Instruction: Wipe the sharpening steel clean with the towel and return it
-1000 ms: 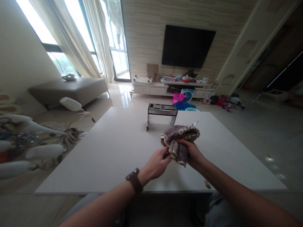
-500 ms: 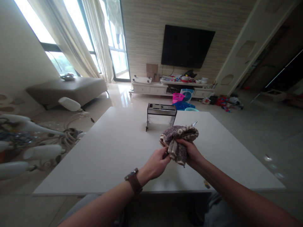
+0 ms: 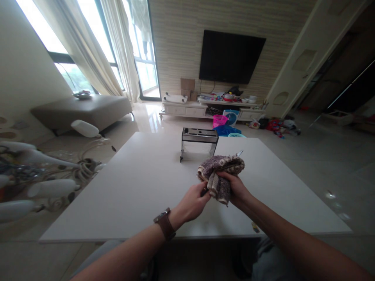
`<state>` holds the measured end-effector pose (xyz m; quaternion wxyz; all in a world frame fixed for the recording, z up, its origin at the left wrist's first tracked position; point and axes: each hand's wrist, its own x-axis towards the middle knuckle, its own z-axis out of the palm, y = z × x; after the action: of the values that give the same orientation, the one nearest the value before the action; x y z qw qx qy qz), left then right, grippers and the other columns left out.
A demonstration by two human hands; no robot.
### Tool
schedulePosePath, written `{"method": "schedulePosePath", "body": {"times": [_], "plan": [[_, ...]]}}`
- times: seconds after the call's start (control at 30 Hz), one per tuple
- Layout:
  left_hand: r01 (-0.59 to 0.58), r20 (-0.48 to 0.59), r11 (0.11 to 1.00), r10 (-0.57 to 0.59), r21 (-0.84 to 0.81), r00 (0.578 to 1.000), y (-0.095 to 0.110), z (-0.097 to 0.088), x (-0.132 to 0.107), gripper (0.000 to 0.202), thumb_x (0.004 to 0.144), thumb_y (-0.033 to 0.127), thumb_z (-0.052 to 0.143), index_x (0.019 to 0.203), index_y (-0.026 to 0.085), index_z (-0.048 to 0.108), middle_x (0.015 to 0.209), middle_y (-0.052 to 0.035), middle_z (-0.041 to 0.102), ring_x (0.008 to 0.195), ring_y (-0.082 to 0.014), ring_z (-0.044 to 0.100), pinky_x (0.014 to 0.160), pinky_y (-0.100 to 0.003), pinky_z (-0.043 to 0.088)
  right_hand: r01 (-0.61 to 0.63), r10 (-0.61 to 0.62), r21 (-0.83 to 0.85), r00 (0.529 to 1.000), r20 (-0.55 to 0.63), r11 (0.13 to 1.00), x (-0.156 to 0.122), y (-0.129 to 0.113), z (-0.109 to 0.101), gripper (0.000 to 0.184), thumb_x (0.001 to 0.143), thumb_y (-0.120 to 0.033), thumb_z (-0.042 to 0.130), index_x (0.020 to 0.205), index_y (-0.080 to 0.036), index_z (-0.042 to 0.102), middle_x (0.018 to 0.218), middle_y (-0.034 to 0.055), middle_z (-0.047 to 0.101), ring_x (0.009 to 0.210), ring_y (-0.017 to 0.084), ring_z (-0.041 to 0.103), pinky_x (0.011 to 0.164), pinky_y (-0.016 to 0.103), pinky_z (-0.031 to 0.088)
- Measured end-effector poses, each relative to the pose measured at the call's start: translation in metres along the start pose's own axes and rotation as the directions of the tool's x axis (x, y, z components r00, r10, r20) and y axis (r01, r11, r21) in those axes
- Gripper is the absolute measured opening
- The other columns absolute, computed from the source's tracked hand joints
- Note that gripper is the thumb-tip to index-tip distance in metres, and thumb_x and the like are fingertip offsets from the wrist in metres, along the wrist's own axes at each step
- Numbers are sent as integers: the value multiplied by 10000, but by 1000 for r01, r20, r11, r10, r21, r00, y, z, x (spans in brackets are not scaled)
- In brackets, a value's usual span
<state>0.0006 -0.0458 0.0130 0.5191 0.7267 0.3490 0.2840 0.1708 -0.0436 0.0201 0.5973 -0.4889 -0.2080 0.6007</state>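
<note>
My right hand (image 3: 236, 188) is closed around a bunched brown and beige towel (image 3: 220, 171), held just above the white table (image 3: 140, 187). A thin metal tip (image 3: 240, 152) pokes out of the towel's far right end. My left hand (image 3: 191, 203), with a brown watch (image 3: 164, 225) on its wrist, is closed on a small dark handle (image 3: 204, 191) at the towel's near left end. What runs between the handle and the tip is hidden inside the cloth.
A metal rack with a slotted top (image 3: 199, 142) stands at the table's far side, just beyond the towel. A white chandelier (image 3: 38, 175) lies left of the table. A grey bench (image 3: 82, 111), a TV unit (image 3: 205, 109) and floor clutter lie farther back.
</note>
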Motion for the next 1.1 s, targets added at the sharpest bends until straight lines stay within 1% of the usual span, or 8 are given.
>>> {"method": "schedulePosePath", "body": {"times": [0.1, 0.2, 0.3, 0.43, 0.5, 0.6, 0.77, 1.1], "plan": [[20, 15, 1000, -20, -14, 1000, 2, -1, 0, 241, 922, 356, 495, 901, 153, 621, 620, 18, 549, 613, -143, 489, 616, -247, 386, 5, -5, -5, 1000, 7, 1000, 1, 1, -1, 265, 651, -157, 750, 912, -154, 710, 757, 70, 771, 677, 244, 730, 627, 334, 588], [57, 24, 998, -56, -26, 998, 2, 0, 1, 287, 939, 399, 461, 843, 161, 590, 599, 20, 533, 591, -140, 480, 582, -246, 367, -27, 27, 8, 999, -19, 1000, 2, 1, -1, 243, 660, -152, 740, 901, -151, 710, 755, 74, 772, 658, 238, 723, 591, 321, 576], [103, 22, 994, -102, -40, 995, 0, 1, 2, 312, 948, 402, 421, 777, 173, 546, 584, 20, 523, 570, -138, 478, 556, -247, 354, -66, 67, 40, 997, -32, 997, 4, 3, 0, 207, 674, -150, 716, 881, -147, 705, 750, 76, 770, 623, 229, 711, 573, 323, 572], [149, 31, 988, -148, -37, 989, -1, 2, 3, 301, 939, 383, 422, 738, 183, 521, 556, 21, 510, 546, -140, 473, 533, -250, 347, -46, 47, 50, 999, -17, 998, 5, 7, -1, 162, 683, -162, 717, 844, -156, 705, 736, 60, 768, 620, 217, 706, 578, 313, 572], [131, 20, 991, -131, -13, 991, -1, 2, 3, 296, 936, 376, 430, 748, 179, 544, 565, 14, 527, 564, -147, 487, 547, -253, 359, -47, 48, 34, 999, -16, 998, 5, 7, -1, 156, 686, -168, 722, 840, -160, 708, 743, 56, 770, 625, 216, 707, 595, 318, 575], [75, -2, 997, -75, 26, 997, 1, 1, 1, 310, 939, 384, 434, 826, 161, 617, 627, -11, 590, 630, -166, 531, 603, -260, 400, -61, 61, 5, 998, -13, 998, 4, 7, -2, 180, 681, -171, 729, 860, -160, 711, 728, 58, 765, 606, 219, 700, 596, 330, 570], [24, -17, 998, -23, 58, 1000, 3, 0, -1, 328, 941, 372, 441, 940, 136, 670, 765, -46, 667, 733, -183, 569, 670, -261, 430, 3, -3, 9, 1000, -6, 1000, 2, 6, -1, 200, 652, -160, 756, 848, -164, 715, 718, 40, 760, 613, 204, 696, 605, 309, 563], [9, -15, 999, -8, 53, 1000, 2, 0, 0, 308, 944, 348, 449, 950, 136, 673, 775, -36, 668, 707, -164, 554, 675, -253, 426, 11, -11, 15, 1000, -8, 1000, 2, 6, -1, 182, 643, -161, 757, 821, -163, 719, 729, 40, 761, 627, 196, 694, 612, 299, 570]]}}
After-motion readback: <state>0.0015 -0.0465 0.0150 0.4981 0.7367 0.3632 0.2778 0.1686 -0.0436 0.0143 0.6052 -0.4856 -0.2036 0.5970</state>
